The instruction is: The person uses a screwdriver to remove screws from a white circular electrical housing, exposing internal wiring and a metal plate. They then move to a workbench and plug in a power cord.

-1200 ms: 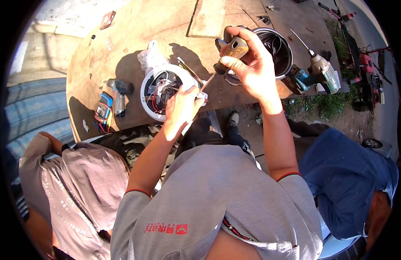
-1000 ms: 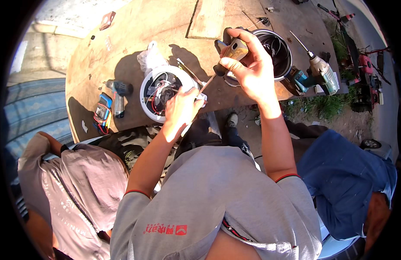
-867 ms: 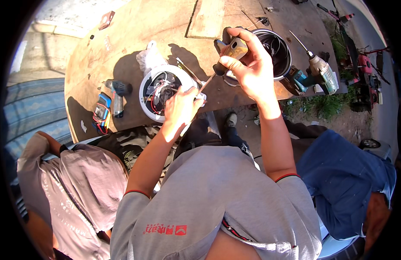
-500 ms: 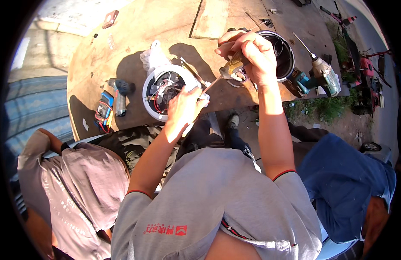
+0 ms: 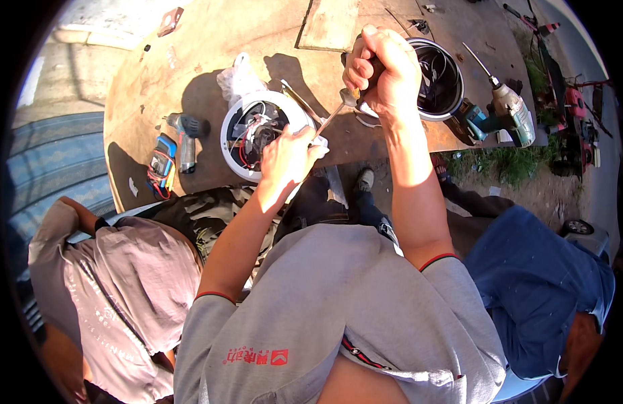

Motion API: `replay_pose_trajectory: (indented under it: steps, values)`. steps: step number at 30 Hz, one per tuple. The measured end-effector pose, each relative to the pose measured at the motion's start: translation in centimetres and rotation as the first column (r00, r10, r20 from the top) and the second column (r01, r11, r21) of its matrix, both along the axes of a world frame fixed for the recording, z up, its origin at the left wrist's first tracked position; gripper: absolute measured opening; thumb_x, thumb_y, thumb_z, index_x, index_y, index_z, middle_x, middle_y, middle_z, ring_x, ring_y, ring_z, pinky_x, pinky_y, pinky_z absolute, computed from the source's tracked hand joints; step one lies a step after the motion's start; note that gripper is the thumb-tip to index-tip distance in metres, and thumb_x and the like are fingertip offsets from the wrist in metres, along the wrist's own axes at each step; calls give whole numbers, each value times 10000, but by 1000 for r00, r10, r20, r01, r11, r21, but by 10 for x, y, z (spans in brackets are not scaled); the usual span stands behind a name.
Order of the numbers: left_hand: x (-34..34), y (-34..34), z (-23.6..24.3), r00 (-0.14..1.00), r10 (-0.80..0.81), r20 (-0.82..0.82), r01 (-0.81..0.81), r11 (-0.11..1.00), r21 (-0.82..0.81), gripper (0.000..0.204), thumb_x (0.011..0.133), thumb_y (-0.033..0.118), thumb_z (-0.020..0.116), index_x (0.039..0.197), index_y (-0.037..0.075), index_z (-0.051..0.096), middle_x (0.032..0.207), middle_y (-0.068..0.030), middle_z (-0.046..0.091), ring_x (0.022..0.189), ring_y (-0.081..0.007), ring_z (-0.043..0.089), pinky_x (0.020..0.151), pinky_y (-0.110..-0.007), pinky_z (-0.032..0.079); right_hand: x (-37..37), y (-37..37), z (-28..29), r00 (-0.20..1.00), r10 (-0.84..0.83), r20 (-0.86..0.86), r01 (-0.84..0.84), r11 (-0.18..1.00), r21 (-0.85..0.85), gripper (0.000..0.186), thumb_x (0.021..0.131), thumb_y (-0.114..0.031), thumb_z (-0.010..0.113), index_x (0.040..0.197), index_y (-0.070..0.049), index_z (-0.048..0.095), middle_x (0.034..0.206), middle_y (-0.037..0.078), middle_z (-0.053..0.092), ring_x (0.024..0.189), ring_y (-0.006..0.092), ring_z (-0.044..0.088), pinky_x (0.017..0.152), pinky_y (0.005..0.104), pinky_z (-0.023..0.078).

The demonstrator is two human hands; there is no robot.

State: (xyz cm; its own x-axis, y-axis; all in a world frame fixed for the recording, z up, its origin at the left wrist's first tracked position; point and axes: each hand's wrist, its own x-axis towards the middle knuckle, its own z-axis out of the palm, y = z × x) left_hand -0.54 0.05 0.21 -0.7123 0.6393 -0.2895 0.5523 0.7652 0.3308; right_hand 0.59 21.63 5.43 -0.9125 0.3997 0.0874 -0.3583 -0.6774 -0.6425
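Observation:
On the near part of the table, a white round housing [image 5: 227, 146] lies with its inside facing up, with red, white and dark wires showing in it. My left hand [image 5: 284, 160] grips its right rim, thumb and fingers at the edge. My right hand [image 5: 385, 71] is wrapped in a fist round the handle of a screwdriver [image 5: 335, 116]. Its shaft slants down to the left, and the tip meets the housing's right side beside my left fingers. The exact contact point is too small to make out.
A second round housing [image 5: 441, 81], dark inside, stands right of my right hand. Beyond it lies a teal power drill [image 5: 508, 113]. A multimeter [image 5: 162, 165], a cordless tool [image 5: 187, 153] and a plastic bag [image 5: 239, 84] lie leftward. People sit on both sides.
My right fist has turned round the screwdriver's handle, fingers now curled over it, and shifted slightly. My left hand stays on the white housing.

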Motion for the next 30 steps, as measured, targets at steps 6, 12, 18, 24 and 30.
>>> replay_pose_trajectory:
  steps: [6,12,18,24,30]
  values:
    - [-1,2,1,1000,-7,10,7,999,-32,358,872,409,705,1096,136,644,1036,-225,634,885,-412,690,741,-516,545,0,-4,2,992,-99,78,89,988,124,326,989,-218,570,718,-52,493,555,51,459,429,158,420,440,328,375]
    - [-1,1,1,1000,-7,6,7,1000,-6,367,868,408,709,1103,136,638,1039,-237,632,891,-416,688,736,-519,546,-2,-5,2,993,-79,92,69,993,99,315,996,-225,588,752,-41,511,574,50,470,453,157,433,469,326,393]
    - [-2,-7,-7,994,8,109,-30,979,201,438,867,361,726,1243,156,636,1105,-196,635,939,-387,685,783,-499,552,8,31,26,981,-13,-195,55,976,210,248,982,-257,644,899,-31,590,665,45,485,572,158,479,593,351,441]
    - [-3,-40,-2,996,87,17,-83,844,530,356,899,115,725,1224,27,608,1065,-149,667,827,-214,672,778,-340,553,-7,85,-19,657,-752,46,722,646,247,204,949,-181,658,1033,-2,608,829,109,706,603,131,594,559,261,488]
    - [-12,-51,16,812,173,557,-406,853,328,233,990,53,613,1210,-14,579,1056,-98,687,953,-120,634,842,-286,513,-33,45,-119,619,-758,207,744,650,156,205,942,-131,693,1028,48,642,852,112,709,643,107,642,560,224,494]
